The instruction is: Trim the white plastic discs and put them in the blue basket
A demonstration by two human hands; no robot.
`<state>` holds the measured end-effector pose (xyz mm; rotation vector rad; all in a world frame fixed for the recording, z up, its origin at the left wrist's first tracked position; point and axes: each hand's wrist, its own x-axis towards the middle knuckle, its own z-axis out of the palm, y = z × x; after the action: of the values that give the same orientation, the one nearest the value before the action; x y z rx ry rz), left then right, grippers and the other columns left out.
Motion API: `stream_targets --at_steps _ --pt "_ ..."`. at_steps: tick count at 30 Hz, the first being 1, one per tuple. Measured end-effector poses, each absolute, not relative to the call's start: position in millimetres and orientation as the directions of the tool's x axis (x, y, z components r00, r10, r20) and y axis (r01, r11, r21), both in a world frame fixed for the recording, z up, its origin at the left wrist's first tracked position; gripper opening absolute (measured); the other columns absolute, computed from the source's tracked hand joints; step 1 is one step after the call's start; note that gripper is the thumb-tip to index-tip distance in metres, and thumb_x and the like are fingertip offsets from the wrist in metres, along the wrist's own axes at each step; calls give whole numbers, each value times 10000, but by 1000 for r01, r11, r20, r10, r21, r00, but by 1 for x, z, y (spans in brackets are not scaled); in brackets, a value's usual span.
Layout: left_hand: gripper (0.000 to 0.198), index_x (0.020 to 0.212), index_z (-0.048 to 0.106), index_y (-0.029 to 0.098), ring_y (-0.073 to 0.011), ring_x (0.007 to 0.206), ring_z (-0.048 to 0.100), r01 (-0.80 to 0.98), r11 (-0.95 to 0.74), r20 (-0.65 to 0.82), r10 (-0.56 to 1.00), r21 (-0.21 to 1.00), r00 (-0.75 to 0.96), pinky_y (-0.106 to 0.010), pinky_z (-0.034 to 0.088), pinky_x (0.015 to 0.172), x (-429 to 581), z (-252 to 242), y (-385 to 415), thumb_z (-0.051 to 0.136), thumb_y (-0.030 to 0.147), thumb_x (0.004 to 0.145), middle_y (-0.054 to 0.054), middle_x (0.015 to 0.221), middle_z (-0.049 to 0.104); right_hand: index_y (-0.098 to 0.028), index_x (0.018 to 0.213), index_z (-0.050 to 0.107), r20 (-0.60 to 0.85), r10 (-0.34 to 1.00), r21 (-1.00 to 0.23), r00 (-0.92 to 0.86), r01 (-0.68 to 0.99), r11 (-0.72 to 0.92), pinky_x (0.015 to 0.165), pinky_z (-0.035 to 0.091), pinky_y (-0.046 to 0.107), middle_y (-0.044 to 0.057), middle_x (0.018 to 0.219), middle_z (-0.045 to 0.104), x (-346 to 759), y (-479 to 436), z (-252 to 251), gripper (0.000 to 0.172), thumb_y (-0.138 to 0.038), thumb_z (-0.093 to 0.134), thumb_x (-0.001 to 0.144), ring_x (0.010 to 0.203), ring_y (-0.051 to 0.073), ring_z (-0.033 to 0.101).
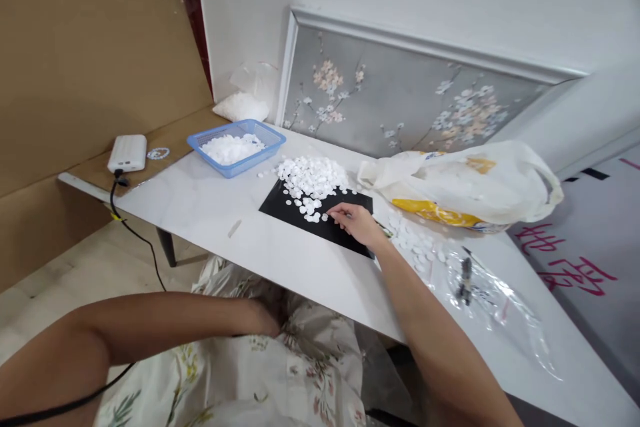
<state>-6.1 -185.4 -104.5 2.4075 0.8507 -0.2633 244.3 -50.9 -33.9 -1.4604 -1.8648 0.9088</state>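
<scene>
My right hand (356,221) rests on a black mat (345,228) on the white table (210,203). Its fingertips are pressed together at a small white disc (325,217) at the edge of a pile of white discs (313,178). My left hand (265,315) is down in my lap below the table edge, on floral cloth (280,373); its fingers are hidden.
A blue basket (237,146) of white pieces stands at the back left. A white power bank (127,153) with a black cable lies on a cardboard ledge. A plastic bag (465,187), more loose discs (417,243) and clear plastic bags (495,303) lie to the right.
</scene>
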Motion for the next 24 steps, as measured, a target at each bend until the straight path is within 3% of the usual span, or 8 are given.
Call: stream_targets --at_steps 1,3,6,9,10,13,16,24 --pt "256 1112 581 184 -178 940 605 577 -666 -414 411 472 812 -358 524 798 -12 -97 -185 527 324 905 -71 1129 599 -196 830 675 47 974 -807 -223 566 169 463 400 221 -5 624 604 243 -51 -34 201 -326 529 782 513 119 531" --pt "76 848 662 186 -164 684 616 491 -702 -483 234 516 843 -282 509 596 -24 -75 -181 670 221 780 -13 776 660 -195 829 675 60 972 -808 -227 561 180 465 401 223 -10 613 598 242 -50 -33 202 -301 508 790 505 118 529" --pt "236 525 608 227 -162 467 518 400 -708 -514 61 582 856 -258 378 424 -34 -26 -162 672 19 618 31 445 536 -191 840 673 83 975 -809 -208 557 188 478 408 231 -9 611 596 239 -49 -33 222 -272 469 808 499 120 531" --pt "187 731 666 258 -94 523 526 326 -622 -488 -104 712 867 -191 401 492 -30 28 -128 561 121 801 59 601 617 -193 840 676 102 977 -803 -187 564 192 510 422 245 -4 634 619 235 -49 -30 210 -247 475 810 512 128 544" --pt "185 819 676 245 -85 541 515 362 -490 -470 -114 793 875 -185 403 517 -25 43 -114 507 182 861 44 634 606 -196 835 678 110 977 -800 -183 568 197 533 430 252 -1 655 631 234 -49 -29 191 -245 496 806 534 134 554" --pt "240 891 665 196 -71 445 344 440 -168 -388 272 882 881 -185 279 435 -4 64 -69 485 356 891 66 486 395 -213 812 691 145 972 -780 -183 584 226 620 440 275 1 698 634 232 -51 -25 114 -250 592 772 627 155 570" --pt "319 797 628 138 -50 392 263 254 194 -317 669 948 672 -185 151 379 18 52 -29 632 457 786 78 452 358 -225 785 706 168 964 -761 -205 595 259 648 426 283 -2 708 600 230 -51 -21 70 -230 648 747 637 152 545" --pt "507 558 445 158 -33 346 277 75 372 -359 795 925 489 -190 126 366 27 15 12 437 559 868 54 454 348 -208 726 629 115 981 -811 -156 555 184 590 419 269 8 722 608 226 -46 -21 113 -234 567 815 628 143 547"
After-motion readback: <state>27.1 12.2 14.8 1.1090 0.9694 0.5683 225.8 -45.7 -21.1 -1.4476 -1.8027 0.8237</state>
